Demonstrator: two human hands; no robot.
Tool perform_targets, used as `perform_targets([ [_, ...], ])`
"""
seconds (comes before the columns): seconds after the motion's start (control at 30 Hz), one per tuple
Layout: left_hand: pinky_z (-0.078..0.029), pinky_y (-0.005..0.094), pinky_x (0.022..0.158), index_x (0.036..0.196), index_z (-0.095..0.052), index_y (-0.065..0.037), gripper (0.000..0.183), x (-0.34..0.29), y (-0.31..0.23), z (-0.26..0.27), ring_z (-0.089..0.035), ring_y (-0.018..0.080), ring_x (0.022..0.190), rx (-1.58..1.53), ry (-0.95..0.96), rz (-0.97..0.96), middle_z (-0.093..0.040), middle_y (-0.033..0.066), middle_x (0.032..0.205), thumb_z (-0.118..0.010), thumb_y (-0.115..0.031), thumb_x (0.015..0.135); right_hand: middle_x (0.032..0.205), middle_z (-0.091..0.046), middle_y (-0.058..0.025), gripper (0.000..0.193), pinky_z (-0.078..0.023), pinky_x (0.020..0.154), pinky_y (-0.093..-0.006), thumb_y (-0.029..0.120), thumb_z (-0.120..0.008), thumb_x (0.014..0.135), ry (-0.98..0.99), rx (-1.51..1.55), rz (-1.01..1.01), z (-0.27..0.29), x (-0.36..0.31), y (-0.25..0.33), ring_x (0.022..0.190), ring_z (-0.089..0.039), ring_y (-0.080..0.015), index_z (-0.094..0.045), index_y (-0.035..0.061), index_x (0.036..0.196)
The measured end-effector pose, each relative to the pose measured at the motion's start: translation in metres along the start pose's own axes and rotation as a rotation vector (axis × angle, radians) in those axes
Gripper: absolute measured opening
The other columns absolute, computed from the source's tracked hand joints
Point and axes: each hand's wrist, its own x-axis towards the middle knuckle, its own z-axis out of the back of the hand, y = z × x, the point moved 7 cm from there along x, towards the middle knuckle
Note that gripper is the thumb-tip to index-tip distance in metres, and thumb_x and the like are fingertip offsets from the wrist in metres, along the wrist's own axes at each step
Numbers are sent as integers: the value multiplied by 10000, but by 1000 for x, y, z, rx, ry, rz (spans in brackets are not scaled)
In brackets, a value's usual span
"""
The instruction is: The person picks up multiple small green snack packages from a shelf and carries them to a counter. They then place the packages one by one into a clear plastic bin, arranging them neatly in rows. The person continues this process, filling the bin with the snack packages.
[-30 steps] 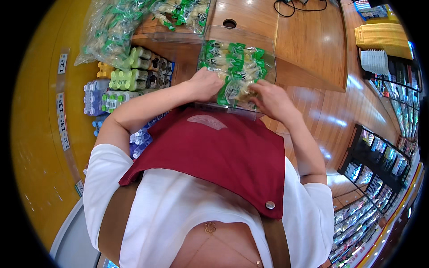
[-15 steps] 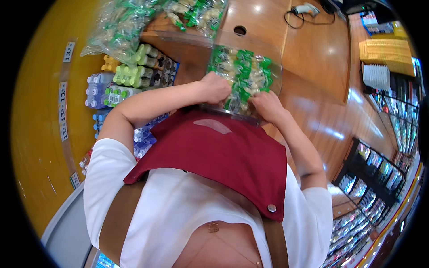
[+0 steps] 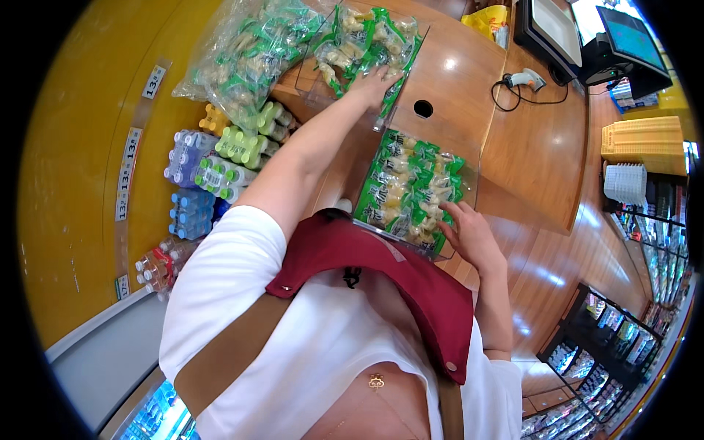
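Observation:
My left hand reaches forward with fingers spread, resting on several green-and-clear snack packs with pale food inside. They lie loosely in a clear tray at the far side of the wooden counter. Closer to me, a second clear tray holds rows of similar packs, laid side by side. At the right edge of these rows is my right hand, its fingers apart and the tips touching or just over the packs. Neither hand grips anything.
A big clear bag of the same packs stands at far left, above shrink-wrapped bottles. On the wooden counter are a round cable hole, a corded scanner and a screen. Yellow baskets sit at right.
Both hands were at the near tray's packs. My left hand has left them and stretched out to the far tray; my right hand stays beside the near rows, its fingers now apart.

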Motion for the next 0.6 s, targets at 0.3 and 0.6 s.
perform_targets([
  [0.3, -486, 403, 796, 1186, -542, -125, 429, -20, 37, 73, -574, 323, 997, -542, -513, 246, -526, 148, 1213, -638, -293, 804, 942, -597, -131, 313, -481, 742, -335, 184, -599, 864, -83, 268, 41, 5, 2, -3, 838, -611, -262, -538, 65, 1146],
  [0.6, -508, 333, 696, 1124, -611, -126, 408, -155, -157, 164, -607, 211, 830, -501, -426, -533, -588, 63, 1015, -712, -172, 732, 1003, -593, -92, 358, -524, 750, -313, 246, -491, 943, -82, 1768, -114, 23, 27, 12, 887, -615, -179, -486, -39, 1159],
])
